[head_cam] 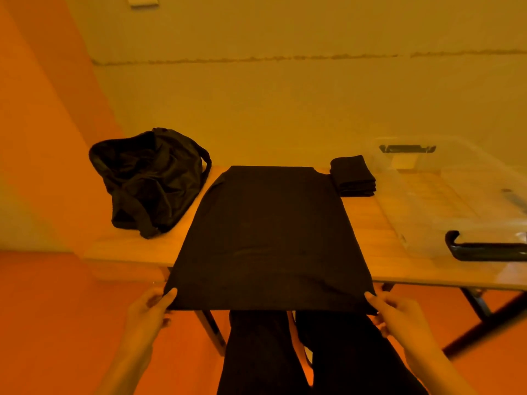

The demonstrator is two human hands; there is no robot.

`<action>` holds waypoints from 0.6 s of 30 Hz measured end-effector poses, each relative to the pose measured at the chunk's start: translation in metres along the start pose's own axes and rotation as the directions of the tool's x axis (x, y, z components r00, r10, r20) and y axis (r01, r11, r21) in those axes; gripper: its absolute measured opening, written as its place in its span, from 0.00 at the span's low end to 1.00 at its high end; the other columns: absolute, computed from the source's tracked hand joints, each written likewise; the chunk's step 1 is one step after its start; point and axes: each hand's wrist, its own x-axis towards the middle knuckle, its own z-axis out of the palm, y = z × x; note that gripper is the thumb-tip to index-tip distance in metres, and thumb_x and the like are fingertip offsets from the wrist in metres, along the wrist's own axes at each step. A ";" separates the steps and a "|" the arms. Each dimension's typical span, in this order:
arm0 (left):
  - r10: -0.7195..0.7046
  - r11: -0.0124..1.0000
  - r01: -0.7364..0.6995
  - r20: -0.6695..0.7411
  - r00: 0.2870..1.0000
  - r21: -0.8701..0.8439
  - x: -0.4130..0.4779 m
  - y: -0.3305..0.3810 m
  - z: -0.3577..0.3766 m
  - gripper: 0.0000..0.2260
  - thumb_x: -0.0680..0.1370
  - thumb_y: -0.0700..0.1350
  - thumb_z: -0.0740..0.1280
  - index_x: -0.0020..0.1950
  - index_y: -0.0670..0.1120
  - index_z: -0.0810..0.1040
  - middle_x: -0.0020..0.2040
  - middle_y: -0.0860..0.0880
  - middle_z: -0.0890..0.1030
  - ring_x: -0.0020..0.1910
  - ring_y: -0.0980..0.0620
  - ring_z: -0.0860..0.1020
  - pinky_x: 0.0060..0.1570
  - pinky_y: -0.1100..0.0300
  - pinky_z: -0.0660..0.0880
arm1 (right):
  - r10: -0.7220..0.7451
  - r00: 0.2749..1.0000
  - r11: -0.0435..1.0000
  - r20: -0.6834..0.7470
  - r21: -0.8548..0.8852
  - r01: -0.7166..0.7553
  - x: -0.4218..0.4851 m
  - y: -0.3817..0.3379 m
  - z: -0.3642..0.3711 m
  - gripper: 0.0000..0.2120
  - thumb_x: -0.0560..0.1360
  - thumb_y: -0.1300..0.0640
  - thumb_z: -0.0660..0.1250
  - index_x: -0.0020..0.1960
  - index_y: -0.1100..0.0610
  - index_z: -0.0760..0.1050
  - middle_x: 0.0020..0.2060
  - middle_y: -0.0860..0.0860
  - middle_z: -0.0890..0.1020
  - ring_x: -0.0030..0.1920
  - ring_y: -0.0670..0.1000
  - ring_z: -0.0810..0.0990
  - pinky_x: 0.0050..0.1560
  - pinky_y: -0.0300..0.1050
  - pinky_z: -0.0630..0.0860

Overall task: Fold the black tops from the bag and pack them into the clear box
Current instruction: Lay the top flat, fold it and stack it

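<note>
Each hand, left hand (154,305) and right hand (395,312), pinches a hem corner of the flat black cloth top (268,238), keeping it taut across the wooden desk (128,249) for folding. Beyond sit the slumped black bag (148,178), a folded black stack (353,176) and the clear plastic box (445,195).

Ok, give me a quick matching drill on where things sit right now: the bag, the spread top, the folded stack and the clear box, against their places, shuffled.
Things
1. black bag
2. spread black top
3. folded stack of tops
4. clear box

Places
A. right side of the table
B. centre, near hem hanging off the edge, pinched by the left hand and the right hand
C. left side, slumped open
D. far side, just left of the box

Pairs: 1-C, 2-B, 3-D, 4-A
</note>
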 end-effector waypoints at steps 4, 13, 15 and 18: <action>-0.042 0.998 0.043 0.024 0.999 -0.053 -0.005 -0.010 -0.006 0.10 0.83 0.40 0.65 0.42 0.41 0.71 0.49 0.42 0.79 0.49 0.45 0.77 0.47 0.49 0.74 | 0.073 0.997 0.997 0.022 0.035 -0.074 -0.010 -0.001 0.000 0.11 0.78 0.55 0.72 0.46 0.63 0.80 0.30 0.57 0.79 0.31 0.54 0.75 0.36 0.48 0.73; -0.043 0.998 0.046 0.062 0.997 -0.045 -0.004 -0.026 -0.015 0.11 0.81 0.38 0.67 0.41 0.40 0.69 0.49 0.37 0.79 0.45 0.40 0.76 0.41 0.46 0.73 | 0.115 0.993 0.991 0.029 0.062 -0.117 -0.022 -0.009 0.001 0.07 0.77 0.59 0.71 0.54 0.57 0.75 0.37 0.58 0.83 0.28 0.50 0.74 0.26 0.41 0.70; -0.037 0.999 0.037 0.040 0.999 -0.007 -0.002 -0.029 -0.015 0.07 0.80 0.39 0.69 0.46 0.39 0.72 0.49 0.38 0.83 0.49 0.38 0.80 0.44 0.44 0.76 | 0.089 0.995 0.996 0.045 0.009 -0.090 -0.020 -0.005 0.001 0.09 0.77 0.57 0.72 0.54 0.57 0.75 0.37 0.58 0.84 0.27 0.49 0.75 0.25 0.40 0.70; 0.077 0.960 -0.066 -0.029 0.997 0.273 -0.003 -0.026 -0.012 0.10 0.78 0.47 0.73 0.51 0.44 0.75 0.46 0.43 0.84 0.47 0.42 0.82 0.46 0.42 0.81 | 0.011 1.000 0.957 -0.026 -0.290 -0.019 -0.018 -0.003 0.002 0.14 0.76 0.48 0.72 0.55 0.55 0.75 0.39 0.53 0.82 0.35 0.48 0.80 0.34 0.44 0.75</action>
